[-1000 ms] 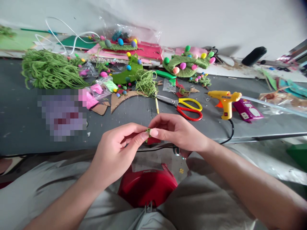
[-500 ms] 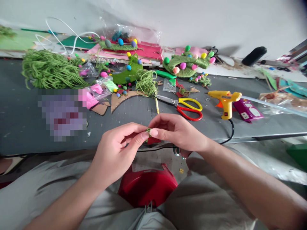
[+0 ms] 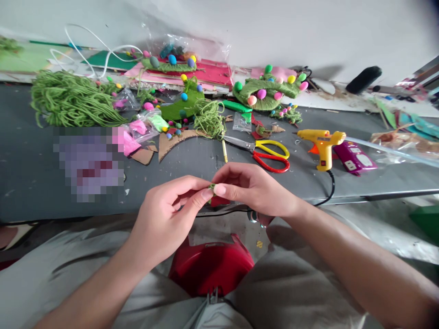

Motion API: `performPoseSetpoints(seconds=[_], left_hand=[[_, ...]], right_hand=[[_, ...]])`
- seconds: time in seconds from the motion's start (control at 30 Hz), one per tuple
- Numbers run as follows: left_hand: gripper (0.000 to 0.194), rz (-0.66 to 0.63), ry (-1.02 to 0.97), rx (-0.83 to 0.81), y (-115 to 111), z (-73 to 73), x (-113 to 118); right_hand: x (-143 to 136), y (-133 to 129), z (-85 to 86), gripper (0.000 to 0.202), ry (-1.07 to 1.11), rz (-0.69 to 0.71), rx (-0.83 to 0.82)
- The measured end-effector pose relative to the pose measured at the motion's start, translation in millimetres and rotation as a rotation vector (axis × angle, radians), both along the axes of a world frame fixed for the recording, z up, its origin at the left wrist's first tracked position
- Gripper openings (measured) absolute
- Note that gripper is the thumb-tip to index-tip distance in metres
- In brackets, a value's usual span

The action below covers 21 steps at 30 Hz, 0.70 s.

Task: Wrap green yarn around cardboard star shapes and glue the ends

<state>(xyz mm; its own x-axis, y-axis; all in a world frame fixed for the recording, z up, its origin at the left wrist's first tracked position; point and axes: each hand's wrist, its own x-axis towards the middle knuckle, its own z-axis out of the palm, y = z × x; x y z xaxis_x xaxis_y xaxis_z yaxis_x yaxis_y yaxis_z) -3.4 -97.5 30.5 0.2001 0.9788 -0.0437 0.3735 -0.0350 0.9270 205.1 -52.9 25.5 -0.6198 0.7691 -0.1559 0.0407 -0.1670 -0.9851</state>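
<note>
Gray table [image 3: 30, 178] ran along a pale wall [image 3: 308, 32], its far side crowded with craft bits. Head view: both forearms came in from the bottom corners and slanted inward, hands meeting low and central at the table's near edge. Left hand [image 3: 168, 210] was back-up, its thumb and index finger pinched narrow on a small green yarn piece [image 3: 211, 187]; other fingers curled beneath, partly hidden. Right hand [image 3: 255, 187] was bent at the wrist, fingers arched over, thumb pointing left and pressed on the same piece, narrow grip too. Yarn piece sat between the two sets of fingertips, mostly covered; exact shape couldn't be told. Something red [image 3: 220, 201] showed just behind the thumbs, too hidden to name. Scissors [image 3: 251, 146] lay beyond the right hand, handles to the right, with a pencil [image 3: 224, 151] beside the blades. Yarn tangle [image 3: 208, 119] was past those, big yarn pile [image 3: 75, 100] far left. Yellow glue gun [image 3: 324, 142] was on the right, near a purple packet [image 3: 355, 158].
</note>
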Motion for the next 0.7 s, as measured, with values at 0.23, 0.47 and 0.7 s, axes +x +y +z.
performPoseSetpoints(seconds=[0.23, 0.47, 0.7], left_hand=[[0.019, 0.006, 0.009, 0.007, -1.3, 0.6, -0.5], [0.018, 0.014, 0.031, 0.03, 0.9, 6.3, 2.2], [0.015, 0.01, 0.005, 0.047, -1.3, 4.1, 1.0]], right_hand=[[0.0, -0.2, 0.4, 0.031, 0.004, -0.001, 0.004], [-0.2, -0.8, 0.2, 0.032, -0.015, -0.008, 0.005], [-0.8, -0.5, 0.5, 0.029, -0.014, -0.016, 0.013]])
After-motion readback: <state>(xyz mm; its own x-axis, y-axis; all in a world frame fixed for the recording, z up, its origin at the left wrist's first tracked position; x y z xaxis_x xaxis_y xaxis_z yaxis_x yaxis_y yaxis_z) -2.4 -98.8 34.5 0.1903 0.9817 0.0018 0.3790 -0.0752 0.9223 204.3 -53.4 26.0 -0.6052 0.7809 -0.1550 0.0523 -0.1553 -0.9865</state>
